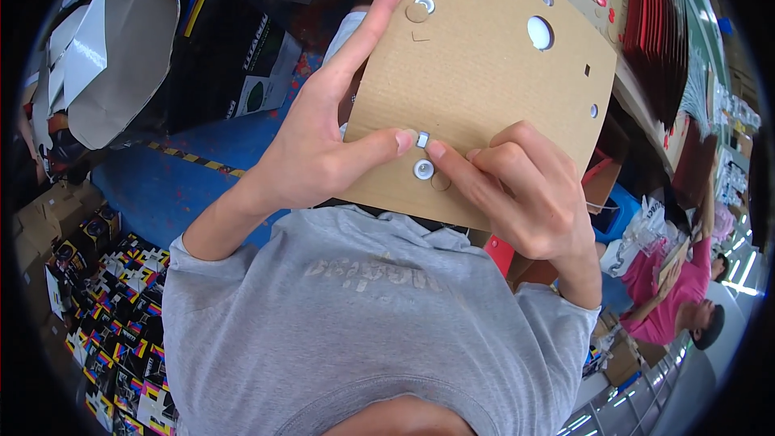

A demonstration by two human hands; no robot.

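Observation:
A flat brown cardboard panel [492, 73] lies in front of my chest, tilted. It has round and small square holes punched through it; two round cut-out discs sit beside white-rimmed holes. My left hand [331, 129] grips the panel's left side, fingers stretched along the edge and thumb lying on its face next to a small square hole [423, 140]. From the other side, the index fingertip of my right hand [525, 186] presses at that same hole. The other right fingers are curled in, and whatever they may hold is hidden.
To the left stand a large open carton [121, 56] and a black box [250, 64]. Many printed boxes [121, 323] are piled at lower left. Stacked red-edged sheets [654, 32] rest on a bench at right. A person in a pink shirt [666, 291] works at the right.

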